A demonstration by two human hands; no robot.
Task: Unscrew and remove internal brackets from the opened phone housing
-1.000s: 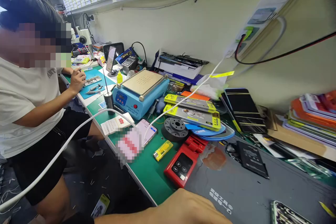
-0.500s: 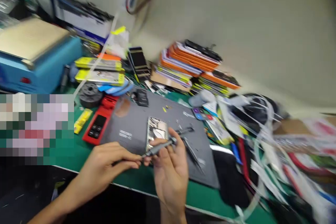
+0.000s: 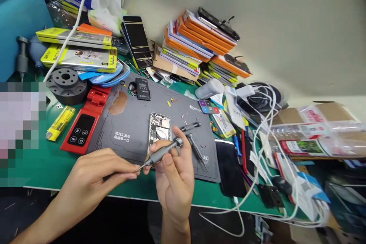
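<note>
A grey precision screwdriver slants between my two hands, its cap end up to the right. My right hand holds its handle, the palm turned up. The fingertips of my left hand pinch together at its thin tip; whether anything small is between them is hidden. Just behind lies an opened phone with its inner parts bare, its lower end covered by my fingers. Two more screwdrivers, one dark and one with a slim shaft, rest on the grey work mat.
A phone battery and loose small parts lie on the mat. To the left are a red device, a yellow lighter and a dark round holder. Orange boxes stack behind. Right stands a black phone among white cables.
The view has shifted, so the bench items sit further up and left and look sharper. Both hands keep nearly the same grip on the screwdriver.
</note>
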